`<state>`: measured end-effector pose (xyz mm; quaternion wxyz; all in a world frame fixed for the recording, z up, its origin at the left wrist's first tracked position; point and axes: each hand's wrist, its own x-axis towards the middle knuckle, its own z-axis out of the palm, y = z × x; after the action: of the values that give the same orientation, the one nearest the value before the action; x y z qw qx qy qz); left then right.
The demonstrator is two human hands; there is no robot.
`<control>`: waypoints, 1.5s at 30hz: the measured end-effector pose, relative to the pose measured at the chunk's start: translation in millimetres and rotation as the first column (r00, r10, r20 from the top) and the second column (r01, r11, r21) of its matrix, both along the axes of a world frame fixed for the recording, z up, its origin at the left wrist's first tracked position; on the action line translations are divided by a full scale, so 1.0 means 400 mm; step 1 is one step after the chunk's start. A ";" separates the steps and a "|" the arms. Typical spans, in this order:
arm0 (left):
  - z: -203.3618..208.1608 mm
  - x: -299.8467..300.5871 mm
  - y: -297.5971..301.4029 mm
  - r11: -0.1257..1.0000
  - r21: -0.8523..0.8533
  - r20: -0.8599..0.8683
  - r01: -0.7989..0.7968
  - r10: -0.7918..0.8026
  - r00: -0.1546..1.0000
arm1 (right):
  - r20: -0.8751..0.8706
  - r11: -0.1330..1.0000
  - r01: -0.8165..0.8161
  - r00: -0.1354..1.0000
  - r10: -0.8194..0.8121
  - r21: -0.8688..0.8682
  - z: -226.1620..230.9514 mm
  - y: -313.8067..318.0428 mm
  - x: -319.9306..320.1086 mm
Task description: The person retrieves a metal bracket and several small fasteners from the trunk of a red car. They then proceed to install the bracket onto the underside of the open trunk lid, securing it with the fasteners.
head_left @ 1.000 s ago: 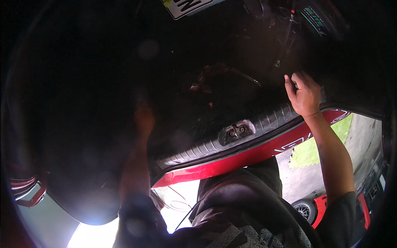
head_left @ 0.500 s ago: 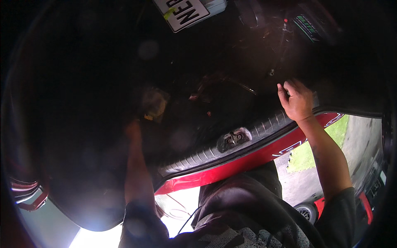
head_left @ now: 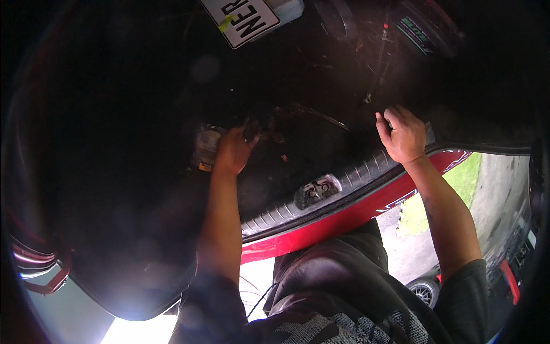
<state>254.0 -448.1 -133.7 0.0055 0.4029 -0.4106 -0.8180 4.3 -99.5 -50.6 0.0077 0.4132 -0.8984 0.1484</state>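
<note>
Both arms reach over a red tailgate edge into a car's dark boot. My left hand [head_left: 236, 150] is closed around a dark object [head_left: 252, 129] that I cannot make out against the black floor. Beside its wrist lies a clear plastic packet [head_left: 207, 146] with a yellow patch. My right hand [head_left: 404, 136] is closed, fingers curled and thumb along the side, just above the boot sill; whatever it holds, if anything, is hidden. A thin metal strip [head_left: 323, 117] lies between the hands, and a small metal fitting [head_left: 368, 99] sits beyond the right one.
A number plate [head_left: 243, 20] lies at the far side on a pale box [head_left: 289, 10]. At far right stands a dark box with a green label [head_left: 415, 34]. The latch [head_left: 321, 190] sits in the sill's middle, above the red bumper [head_left: 332, 223]. Outside, a wheel [head_left: 424, 292] shows.
My left hand has come up and right out of the shadow, past the plastic packet, and now grips the dark object. The right hand stays curled near the sill. The view has shifted slightly.
</note>
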 end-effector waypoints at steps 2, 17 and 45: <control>0.031 -0.044 0.003 0.959 0.249 -0.032 -0.135 0.147 0.989 | -0.020 1.000 -0.006 1.000 0.006 -0.005 0.004 -0.001 0.001; 0.020 -0.052 -0.018 0.975 0.130 -0.011 -0.182 0.185 0.983 | -0.014 0.998 -0.006 1.000 0.005 -0.060 -0.003 -0.002 0.001; 0.055 -0.139 -0.006 0.993 0.058 -0.205 -0.100 0.110 0.973 | 0.004 1.000 0.001 1.000 -0.001 -0.031 -0.013 0.006 -0.003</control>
<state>198.3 -450.7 -111.7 0.0820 0.3362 -0.3664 -0.8637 2.9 -97.1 -56.0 0.0123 0.4124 -0.8961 0.1633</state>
